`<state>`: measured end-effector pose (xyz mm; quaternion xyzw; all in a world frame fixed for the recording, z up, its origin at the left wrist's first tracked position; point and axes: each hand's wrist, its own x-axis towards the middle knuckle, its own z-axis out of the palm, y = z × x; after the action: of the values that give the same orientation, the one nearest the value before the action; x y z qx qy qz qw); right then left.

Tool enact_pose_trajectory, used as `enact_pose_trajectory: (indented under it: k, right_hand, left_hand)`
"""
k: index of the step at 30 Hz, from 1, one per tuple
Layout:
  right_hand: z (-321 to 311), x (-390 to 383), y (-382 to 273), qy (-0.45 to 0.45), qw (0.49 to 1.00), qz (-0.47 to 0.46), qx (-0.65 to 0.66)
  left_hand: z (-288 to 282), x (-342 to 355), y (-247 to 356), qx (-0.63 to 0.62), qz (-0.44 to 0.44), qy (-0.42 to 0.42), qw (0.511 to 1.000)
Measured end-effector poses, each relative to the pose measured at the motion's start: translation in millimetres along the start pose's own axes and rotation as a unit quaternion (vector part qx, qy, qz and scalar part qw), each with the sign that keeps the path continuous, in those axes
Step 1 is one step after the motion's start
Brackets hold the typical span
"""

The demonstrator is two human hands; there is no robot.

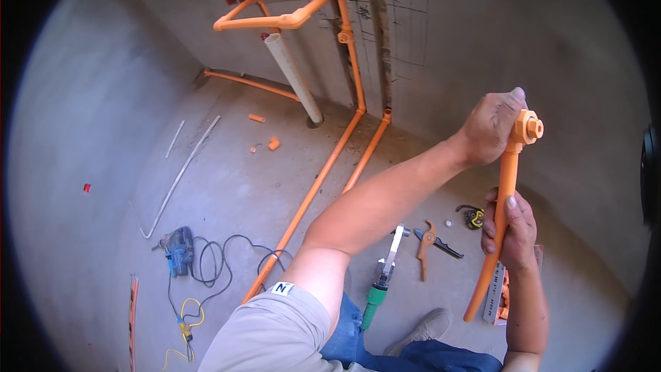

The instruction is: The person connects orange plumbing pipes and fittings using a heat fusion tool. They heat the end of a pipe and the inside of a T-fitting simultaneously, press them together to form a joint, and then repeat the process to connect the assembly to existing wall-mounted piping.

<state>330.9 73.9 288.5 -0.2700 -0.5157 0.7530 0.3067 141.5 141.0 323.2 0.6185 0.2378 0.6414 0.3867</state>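
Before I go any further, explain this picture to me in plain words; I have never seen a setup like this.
There is no machine here, just a person's two bare hands. The picture comes from a wide fisheye camera worn on the person's head and looking down, so straight edges bend near its rim, and its left is the person's left. The left hand grips at the orange fitting on the upper end of an orange pipe; the right hand is wrapped around that pipe lower down. On the grey floor lie a green-handled tool, a blue power tool and a few loose orange pieces. Longer orange piping runs across the floor and up the wall, near a white pipe.
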Motion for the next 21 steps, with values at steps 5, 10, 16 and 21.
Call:
enact_pose_trajectory:
  k: [5,10,16,21]
  right_hand:
    - [4.9,1.5,0.2,0.006,1.000,-0.002,-0.001]
    - [7.0,5.8,-7.9,-0.015,0.999,-0.012,-0.037]
    - [13.6,4.1,-6.5,0.000,0.999,-0.005,-0.035]
    - [13.6,-1.3,-4.6,0.016,0.999,0.002,-0.037]
  left_hand:
    - [-1.2,0.8,9.8,0.019,0.000,0.020,1.000]
    - [-13.4,6.9,24.8,-0.004,-0.028,0.001,1.000]
    - [-10.8,5.5,17.1,0.001,-0.024,0.002,1.000]
    - [-4.3,1.8,16.0,0.016,0.030,0.009,0.999]
